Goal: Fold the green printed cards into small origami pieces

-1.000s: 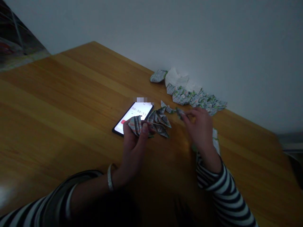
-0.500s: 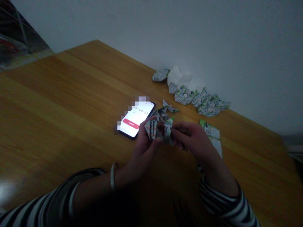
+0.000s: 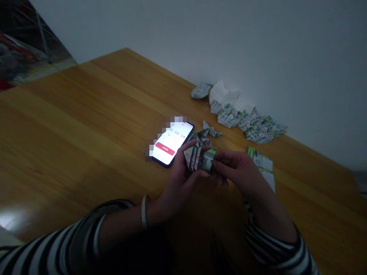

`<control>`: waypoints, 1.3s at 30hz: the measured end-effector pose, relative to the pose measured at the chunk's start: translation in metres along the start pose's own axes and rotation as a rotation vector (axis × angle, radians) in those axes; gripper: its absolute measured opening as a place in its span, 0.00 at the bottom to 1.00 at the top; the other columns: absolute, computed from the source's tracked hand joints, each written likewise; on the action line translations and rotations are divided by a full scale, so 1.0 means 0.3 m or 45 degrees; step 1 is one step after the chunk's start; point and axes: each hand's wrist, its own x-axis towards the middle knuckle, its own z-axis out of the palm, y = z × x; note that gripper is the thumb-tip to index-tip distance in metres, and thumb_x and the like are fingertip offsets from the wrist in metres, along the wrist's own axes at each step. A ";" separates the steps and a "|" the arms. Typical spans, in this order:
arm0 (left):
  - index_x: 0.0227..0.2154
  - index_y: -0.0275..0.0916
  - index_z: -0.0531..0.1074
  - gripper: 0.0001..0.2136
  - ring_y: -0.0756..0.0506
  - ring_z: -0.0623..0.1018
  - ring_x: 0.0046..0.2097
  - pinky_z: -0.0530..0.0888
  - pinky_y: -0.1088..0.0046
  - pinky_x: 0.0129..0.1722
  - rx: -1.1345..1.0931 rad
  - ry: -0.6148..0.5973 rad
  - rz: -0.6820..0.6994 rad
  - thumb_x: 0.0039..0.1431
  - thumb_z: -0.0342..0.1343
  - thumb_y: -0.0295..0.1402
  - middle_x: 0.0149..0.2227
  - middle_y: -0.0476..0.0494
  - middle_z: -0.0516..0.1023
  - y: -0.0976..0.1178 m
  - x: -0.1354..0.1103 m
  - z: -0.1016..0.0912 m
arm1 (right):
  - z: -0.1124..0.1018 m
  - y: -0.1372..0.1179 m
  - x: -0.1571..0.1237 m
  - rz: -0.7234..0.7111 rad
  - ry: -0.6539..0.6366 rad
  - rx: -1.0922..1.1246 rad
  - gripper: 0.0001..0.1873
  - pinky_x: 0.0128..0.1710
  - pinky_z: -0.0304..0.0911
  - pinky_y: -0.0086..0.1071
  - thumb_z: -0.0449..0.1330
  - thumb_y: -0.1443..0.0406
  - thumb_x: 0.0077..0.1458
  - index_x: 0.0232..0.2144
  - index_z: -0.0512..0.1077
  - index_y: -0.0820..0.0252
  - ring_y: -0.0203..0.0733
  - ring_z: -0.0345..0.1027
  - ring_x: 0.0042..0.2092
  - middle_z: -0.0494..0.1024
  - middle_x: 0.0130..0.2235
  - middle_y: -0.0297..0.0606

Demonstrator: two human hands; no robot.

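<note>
Closest in, two striped sleeves and a bangle [image 3: 144, 211] on the left wrist; just ahead, the left hand [image 3: 179, 183] is half curled, thumb and fingers closed round a folded paper bundle [image 3: 195, 158], held just above the wooden table [image 3: 86, 122]; the right hand [image 3: 243, 173] meets it from the other side, fingertips pinched tight on a green-edged folded piece [image 3: 210, 158] pressed against the bundle; both hands are touching paper, right in the middle of the view. Beside the right hand, flat printed sheets [image 3: 262, 164] lie on the wood; left of the bundle a phone [image 3: 172, 143] glows, timer lit, red button showing; a few loose folded pieces [image 3: 210, 131] sit just past it; farthest back, a heap of folded papers [image 3: 246, 118] strung along the wall.
</note>
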 end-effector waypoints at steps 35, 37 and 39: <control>0.61 0.47 0.57 0.31 0.36 0.65 0.63 0.63 0.52 0.62 0.084 -0.055 0.026 0.57 0.63 0.30 0.62 0.39 0.65 0.004 -0.009 -0.004 | -0.028 0.037 0.001 -0.164 0.124 -0.276 0.05 0.18 0.62 0.25 0.66 0.62 0.52 0.30 0.78 0.58 0.34 0.67 0.20 0.75 0.21 0.32; 0.61 0.47 0.58 0.31 0.36 0.65 0.63 0.64 0.52 0.62 0.091 -0.056 0.031 0.56 0.63 0.30 0.62 0.39 0.65 0.005 -0.009 -0.005 | -0.030 0.038 -0.001 -0.159 0.130 -0.296 0.05 0.18 0.63 0.26 0.66 0.62 0.52 0.31 0.78 0.58 0.35 0.68 0.20 0.76 0.21 0.33; 0.61 0.47 0.58 0.31 0.35 0.66 0.63 0.64 0.52 0.62 0.087 -0.061 0.030 0.56 0.63 0.31 0.62 0.39 0.66 0.005 -0.008 -0.006 | -0.028 0.033 -0.005 -0.167 0.138 -0.319 0.05 0.18 0.63 0.26 0.65 0.63 0.52 0.30 0.78 0.58 0.36 0.68 0.21 0.76 0.21 0.33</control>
